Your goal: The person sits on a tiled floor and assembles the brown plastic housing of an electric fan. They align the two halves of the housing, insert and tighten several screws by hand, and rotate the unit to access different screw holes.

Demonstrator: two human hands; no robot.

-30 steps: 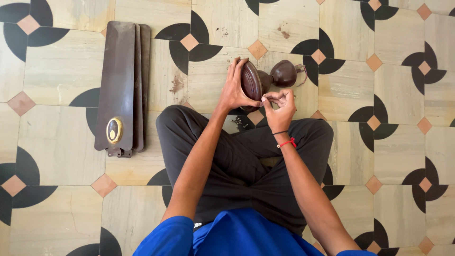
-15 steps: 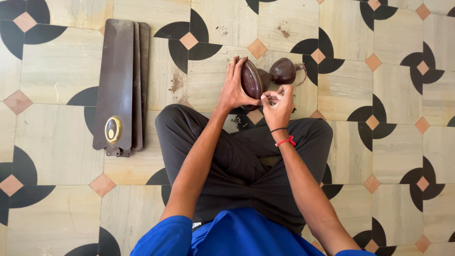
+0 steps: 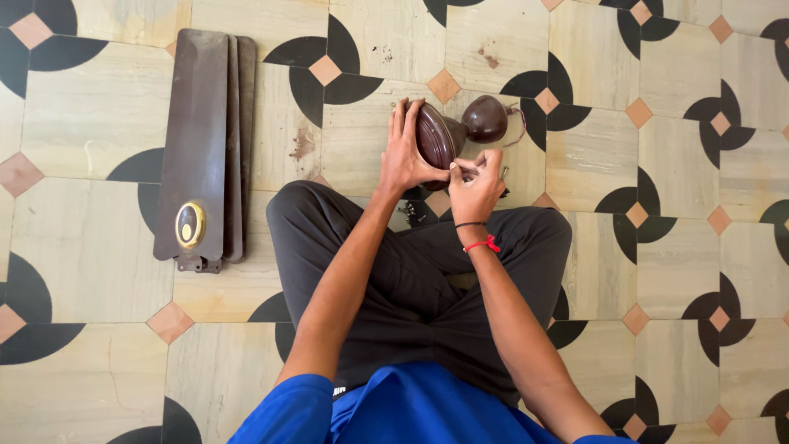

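Note:
A dark brown ceiling fan motor [image 3: 440,136] stands on edge on the tiled floor in front of my crossed legs, its bell-shaped cap [image 3: 485,118] pointing right. My left hand [image 3: 404,152] grips the motor's left rim and holds it upright. My right hand [image 3: 477,185] is at the motor's lower right edge, thumb and fingers pinched together on something too small to make out.
Three brown fan blades [image 3: 201,148] lie stacked on the floor to the left, with a gold oval badge on the top one. Thin wires [image 3: 519,127] trail from the cap. The floor has beige tiles with black and peach patterns.
My right hand has shifted slightly up against the motor's edge, still pinching. The view has drifted a little; the motor and left hand keep their pose.

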